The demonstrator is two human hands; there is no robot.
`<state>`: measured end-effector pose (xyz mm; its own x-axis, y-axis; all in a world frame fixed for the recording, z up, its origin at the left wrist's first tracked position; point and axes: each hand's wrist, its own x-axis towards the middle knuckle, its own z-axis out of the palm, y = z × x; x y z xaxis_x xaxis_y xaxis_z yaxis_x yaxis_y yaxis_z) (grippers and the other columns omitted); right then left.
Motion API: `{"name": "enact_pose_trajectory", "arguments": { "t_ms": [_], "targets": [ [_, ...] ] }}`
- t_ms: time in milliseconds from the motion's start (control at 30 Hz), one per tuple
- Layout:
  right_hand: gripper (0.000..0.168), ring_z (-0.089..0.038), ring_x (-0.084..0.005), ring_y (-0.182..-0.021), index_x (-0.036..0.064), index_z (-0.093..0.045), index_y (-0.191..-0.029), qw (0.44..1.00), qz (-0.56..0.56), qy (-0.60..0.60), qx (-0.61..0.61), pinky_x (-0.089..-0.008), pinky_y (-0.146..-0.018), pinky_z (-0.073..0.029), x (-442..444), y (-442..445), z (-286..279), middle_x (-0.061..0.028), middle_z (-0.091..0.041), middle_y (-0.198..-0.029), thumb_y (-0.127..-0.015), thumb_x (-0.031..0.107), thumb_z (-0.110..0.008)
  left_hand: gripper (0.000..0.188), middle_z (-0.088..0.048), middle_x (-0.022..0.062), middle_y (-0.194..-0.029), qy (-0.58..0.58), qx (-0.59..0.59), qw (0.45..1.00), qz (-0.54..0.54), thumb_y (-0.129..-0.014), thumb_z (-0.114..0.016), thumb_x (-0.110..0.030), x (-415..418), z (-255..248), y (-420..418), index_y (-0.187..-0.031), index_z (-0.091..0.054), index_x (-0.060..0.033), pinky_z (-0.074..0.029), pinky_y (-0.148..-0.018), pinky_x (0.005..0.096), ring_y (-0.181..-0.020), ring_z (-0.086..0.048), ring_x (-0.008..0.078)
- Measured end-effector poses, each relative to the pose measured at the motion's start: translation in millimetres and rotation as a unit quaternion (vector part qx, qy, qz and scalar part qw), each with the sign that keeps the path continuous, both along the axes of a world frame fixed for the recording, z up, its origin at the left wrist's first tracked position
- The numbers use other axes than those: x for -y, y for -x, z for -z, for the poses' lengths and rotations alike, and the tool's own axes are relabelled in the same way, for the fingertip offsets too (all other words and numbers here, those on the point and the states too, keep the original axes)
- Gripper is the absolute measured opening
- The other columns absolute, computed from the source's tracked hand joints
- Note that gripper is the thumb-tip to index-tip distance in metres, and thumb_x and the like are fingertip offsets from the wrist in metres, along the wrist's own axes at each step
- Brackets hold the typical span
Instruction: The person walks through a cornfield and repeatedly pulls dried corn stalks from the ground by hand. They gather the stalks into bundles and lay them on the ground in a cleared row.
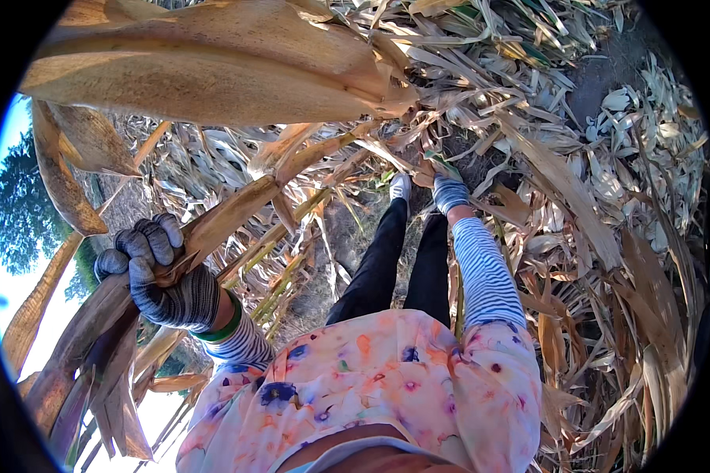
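Note:
My left hand (pixel 160 272), in a grey striped knit glove, is closed around a dry corn stalk (pixel 236 207) at the left. The stalk slants up to the right from my fist, with dry leaves hanging from it below. Lower down and farther from me, my right hand (pixel 448 186), in a similar glove, reaches towards the base of the stalks near my shoes. Leaves partly cover its fingers, so its grip cannot be made out. A broad brown corn leaf (pixel 213 65) spans the upper left of the view, close to the camera.
Dry husks and leaves (pixel 615 159) litter the ground ahead and to the right. More dry stalks (pixel 284 233) lean between my left hand and my legs. A white shoe (pixel 400 186) stands beside the stalk bases. A tree (pixel 26 201) shows at the far left.

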<state>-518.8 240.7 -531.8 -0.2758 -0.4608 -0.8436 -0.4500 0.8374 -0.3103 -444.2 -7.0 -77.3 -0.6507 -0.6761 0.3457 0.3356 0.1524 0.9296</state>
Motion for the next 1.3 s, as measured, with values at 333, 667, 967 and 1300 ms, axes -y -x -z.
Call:
{"name": "enact_pose_trajectory", "arguments": {
  "t_ms": [333,667,967,1300],
  "targets": [
    [0.019,-0.060,-0.0350,-0.087,0.008,-0.064,-0.089,0.997,0.020,0.026,-0.076,-0.0420,-0.072,-0.050,4,9,113,-0.0166,-0.063,-0.089,-0.083,0.013,-0.046,0.016,-0.038,0.0009,-0.060,0.074,0.044,0.996,-0.012,-0.074,-0.049,0.000,15,-3,-6,-0.063,-0.045,-0.0104,-0.033,-0.055,0.0287,-0.053,-0.037,0.0126],
    [0.068,-0.056,-0.0388,-0.095,0.001,-0.057,-0.106,0.929,0.334,-0.090,-0.128,-0.0403,-0.080,-0.046,-175,22,136,-0.0225,-0.060,-0.101,-0.069,0.058,-0.061,0.020,-0.043,-0.0006,-0.052,0.153,-0.073,0.960,-0.223,-0.068,-0.055,-0.007,12,25,-8,-0.054,-0.042,-0.0136,-0.035,-0.055,0.0269,-0.047,-0.040,0.0097],
    [0.046,-0.056,-0.0338,-0.091,0.004,-0.055,-0.109,0.857,0.354,0.359,0.105,-0.0404,-0.080,-0.044,148,-63,130,-0.0208,-0.059,-0.101,-0.076,0.036,-0.060,0.015,-0.043,0.0002,-0.055,0.185,-0.062,0.955,-0.226,-0.070,-0.052,-0.005,6,28,12,-0.059,-0.046,-0.0128,-0.033,-0.056,0.0264,-0.051,-0.041,0.0106],
    [0.029,-0.057,-0.0356,-0.097,0.008,-0.061,-0.103,0.954,0.235,-0.182,-0.020,-0.0440,-0.079,-0.049,-71,23,197,-0.0202,-0.060,-0.104,-0.081,0.026,-0.056,0.013,-0.041,-0.0005,-0.055,0.150,-0.022,0.975,-0.163,-0.071,-0.051,-0.006,16,11,-18,-0.061,-0.046,-0.0125,-0.033,-0.054,0.0254,-0.051,-0.040,0.0102]
  ]
}}
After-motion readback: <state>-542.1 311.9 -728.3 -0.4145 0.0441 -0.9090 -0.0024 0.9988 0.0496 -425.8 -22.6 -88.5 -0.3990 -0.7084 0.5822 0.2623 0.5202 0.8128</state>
